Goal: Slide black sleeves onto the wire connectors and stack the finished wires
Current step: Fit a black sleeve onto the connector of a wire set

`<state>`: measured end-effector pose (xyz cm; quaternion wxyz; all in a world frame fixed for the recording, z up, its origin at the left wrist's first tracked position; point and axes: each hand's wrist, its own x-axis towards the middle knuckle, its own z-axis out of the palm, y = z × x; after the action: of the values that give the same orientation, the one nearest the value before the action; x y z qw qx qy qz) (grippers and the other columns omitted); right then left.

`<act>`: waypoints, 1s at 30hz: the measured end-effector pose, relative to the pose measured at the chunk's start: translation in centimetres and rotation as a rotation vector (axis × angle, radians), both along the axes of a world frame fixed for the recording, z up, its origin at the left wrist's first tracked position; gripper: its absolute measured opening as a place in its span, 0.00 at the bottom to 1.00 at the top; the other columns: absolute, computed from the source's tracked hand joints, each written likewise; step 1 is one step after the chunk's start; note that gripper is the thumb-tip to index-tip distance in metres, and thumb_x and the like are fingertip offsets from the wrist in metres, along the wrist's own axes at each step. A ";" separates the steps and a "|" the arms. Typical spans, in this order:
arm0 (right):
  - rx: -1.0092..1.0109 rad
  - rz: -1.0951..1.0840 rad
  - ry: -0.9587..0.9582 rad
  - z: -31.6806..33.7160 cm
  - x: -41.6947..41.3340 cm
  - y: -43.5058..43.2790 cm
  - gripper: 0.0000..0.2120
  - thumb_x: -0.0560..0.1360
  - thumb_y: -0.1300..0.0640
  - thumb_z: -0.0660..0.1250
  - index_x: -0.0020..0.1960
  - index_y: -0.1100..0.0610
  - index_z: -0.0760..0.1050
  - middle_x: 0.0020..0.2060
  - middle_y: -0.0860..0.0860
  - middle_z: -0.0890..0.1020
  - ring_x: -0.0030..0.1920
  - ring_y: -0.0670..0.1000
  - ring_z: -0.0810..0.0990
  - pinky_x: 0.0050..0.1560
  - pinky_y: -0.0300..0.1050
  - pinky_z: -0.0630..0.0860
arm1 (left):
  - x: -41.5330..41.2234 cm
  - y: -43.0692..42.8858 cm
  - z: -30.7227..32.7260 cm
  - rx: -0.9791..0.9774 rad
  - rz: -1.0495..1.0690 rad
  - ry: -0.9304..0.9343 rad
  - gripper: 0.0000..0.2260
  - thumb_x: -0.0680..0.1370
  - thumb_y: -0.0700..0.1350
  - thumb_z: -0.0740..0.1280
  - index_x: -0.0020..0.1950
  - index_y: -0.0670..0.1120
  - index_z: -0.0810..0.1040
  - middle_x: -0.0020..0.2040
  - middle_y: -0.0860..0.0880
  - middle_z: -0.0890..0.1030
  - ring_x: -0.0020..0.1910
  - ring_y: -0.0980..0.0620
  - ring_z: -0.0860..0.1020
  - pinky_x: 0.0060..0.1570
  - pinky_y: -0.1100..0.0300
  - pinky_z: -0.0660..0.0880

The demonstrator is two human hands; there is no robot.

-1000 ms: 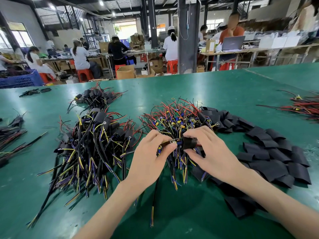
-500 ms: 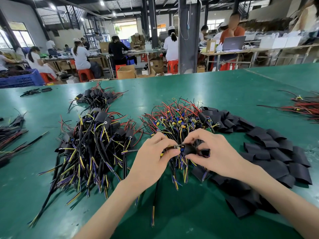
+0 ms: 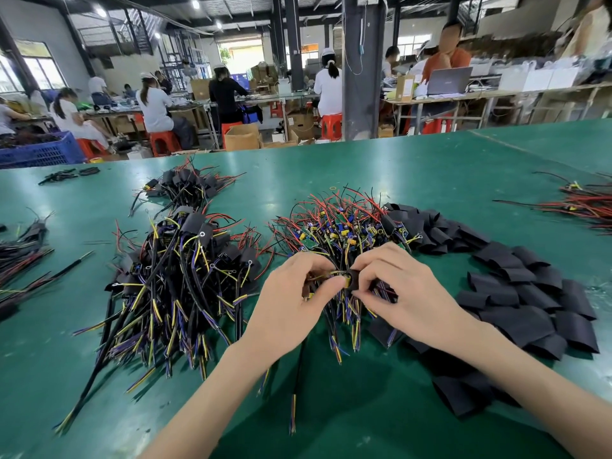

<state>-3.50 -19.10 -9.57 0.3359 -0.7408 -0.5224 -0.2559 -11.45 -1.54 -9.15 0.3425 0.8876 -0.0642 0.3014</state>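
Note:
My left hand [image 3: 291, 303] pinches the connector end of a wire [image 3: 326, 276], whose black cable hangs down toward the table's near edge. My right hand [image 3: 400, 293] grips a black sleeve [image 3: 353, 279] with thumb and fingers, its mouth against the connector. Both hands meet above a pile of unsleeved wires [image 3: 334, 226] with red leads and small circuit boards. A heap of sleeved wires [image 3: 178, 270] lies to the left. Loose flat black sleeves [image 3: 530, 303] spread out on the right.
The green table [image 3: 414, 180] also carries a smaller sleeved bundle [image 3: 185, 187] farther back, dark wires [image 3: 20, 253] at the left edge and red wires [image 3: 583, 203] at the right edge. A blue crate [image 3: 39, 150] and several seated workers lie beyond the table.
The sleeve has shifted left onto the connector, and my right fingers have closed in toward my left thumb. The hands stay over the same spot.

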 end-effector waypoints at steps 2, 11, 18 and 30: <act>0.006 -0.003 0.017 0.0 0.1 -0.1 0.08 0.68 0.66 0.75 0.37 0.61 0.75 0.45 0.51 0.79 0.48 0.49 0.73 0.54 0.38 0.69 | 0.0 0.2 0.0 -0.005 0.009 -0.001 0.02 0.75 0.42 0.70 0.44 0.47 0.79 0.39 0.57 0.78 0.39 0.58 0.74 0.40 0.69 0.69; -0.009 0.027 0.013 -0.2 -0.1 0.1 0.08 0.67 0.67 0.75 0.37 0.61 0.75 0.46 0.51 0.79 0.47 0.49 0.73 0.52 0.41 0.70 | 0.1 0.0 -0.3 0.024 -0.008 -0.004 0.02 0.75 0.42 0.70 0.42 0.46 0.79 0.38 0.54 0.78 0.38 0.54 0.74 0.41 0.64 0.70; -0.023 0.028 0.019 -0.3 0.0 0.1 0.08 0.68 0.65 0.75 0.37 0.60 0.75 0.46 0.50 0.79 0.48 0.48 0.74 0.53 0.37 0.69 | 0.2 0.0 -0.6 0.038 -0.015 -0.016 0.02 0.75 0.43 0.70 0.43 0.46 0.80 0.39 0.53 0.78 0.37 0.54 0.74 0.41 0.59 0.71; -0.038 0.058 0.080 -0.5 0.4 -0.1 0.08 0.69 0.63 0.74 0.38 0.59 0.75 0.47 0.47 0.79 0.49 0.45 0.73 0.51 0.42 0.71 | 0.2 -0.1 -1.0 0.088 0.004 -0.053 0.03 0.76 0.45 0.70 0.45 0.47 0.80 0.41 0.55 0.78 0.40 0.53 0.74 0.44 0.57 0.72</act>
<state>-3.11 -19.23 -10.11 0.3497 -0.7412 -0.5346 -0.2062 -11.30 -1.61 -10.12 0.3005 0.8936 -0.0849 0.3224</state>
